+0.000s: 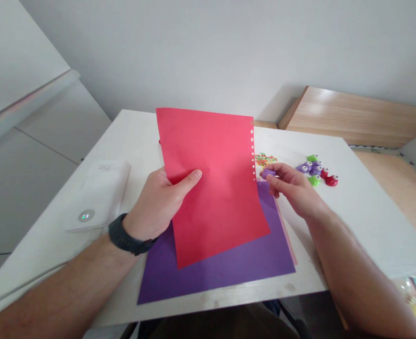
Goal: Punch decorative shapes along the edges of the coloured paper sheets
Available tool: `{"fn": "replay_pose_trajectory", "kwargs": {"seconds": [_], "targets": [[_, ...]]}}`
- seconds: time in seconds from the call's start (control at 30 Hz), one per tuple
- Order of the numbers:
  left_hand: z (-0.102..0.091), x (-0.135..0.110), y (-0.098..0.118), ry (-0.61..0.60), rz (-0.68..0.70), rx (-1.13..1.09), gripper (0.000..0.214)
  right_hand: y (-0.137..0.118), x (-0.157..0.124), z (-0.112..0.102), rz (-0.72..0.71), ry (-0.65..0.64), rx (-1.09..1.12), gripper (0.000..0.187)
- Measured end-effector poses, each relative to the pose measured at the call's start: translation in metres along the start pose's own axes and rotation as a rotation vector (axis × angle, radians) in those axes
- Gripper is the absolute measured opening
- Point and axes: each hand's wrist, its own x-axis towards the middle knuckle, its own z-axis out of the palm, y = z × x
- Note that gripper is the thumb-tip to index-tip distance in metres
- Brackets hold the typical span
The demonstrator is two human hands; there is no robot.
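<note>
My left hand (161, 200) grips a red sheet of paper (215, 155) by its left side, thumb on top, holding it raised above the table. Small shaped holes run down the upper part of the sheet's right edge. Beside that edge, my right hand (292, 186) is closed around a small purple craft punch (268, 173), which is partly covered by the fingers. Beneath the red sheet lies purple paper (222, 275), with the edge of a pink sheet (288, 230) showing at its right.
Several purple, green and red craft punches (315, 169) cluster on the right of the white table (363, 226). Small coloured paper bits (265, 159) lie beyond my right hand. On the left rests a white box-shaped device (101, 193) with a cable. A wooden panel (356, 115) stands behind.
</note>
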Motion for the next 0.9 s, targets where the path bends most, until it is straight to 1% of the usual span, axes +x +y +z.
{"fn": "replay_pose_trajectory", "kwargs": {"seconds": [0.13,0.23,0.37,0.47,0.53,0.63,0.77,0.9], "targets": [[-0.002,0.0,0.0,-0.023,-0.003,0.015,0.044,0.001,0.0,0.0,-0.002,-0.023,-0.026,0.041],[-0.002,0.0,0.001,-0.025,-0.011,0.018,0.045,0.003,0.0,-0.002,0.003,-0.004,-0.125,0.041],[-0.003,0.001,-0.001,-0.016,-0.009,0.008,0.045,0.008,0.002,-0.01,-0.004,0.083,-0.444,0.044],[-0.005,0.001,-0.003,-0.024,-0.024,0.017,0.047,0.008,0.004,-0.021,-0.074,0.129,-0.682,0.043],[-0.006,0.002,-0.003,-0.041,-0.026,0.035,0.048,0.008,0.005,-0.029,-0.099,0.099,-0.78,0.04],[-0.006,0.002,-0.002,-0.069,-0.022,0.028,0.046,0.007,0.004,-0.04,-0.085,0.041,-0.864,0.038],[-0.006,0.003,-0.002,-0.098,-0.002,0.039,0.041,0.01,0.003,-0.049,-0.045,0.006,-0.9,0.037],[-0.004,0.004,-0.003,-0.072,-0.029,0.07,0.041,0.014,0.004,-0.051,-0.007,-0.019,-0.923,0.04]]}}
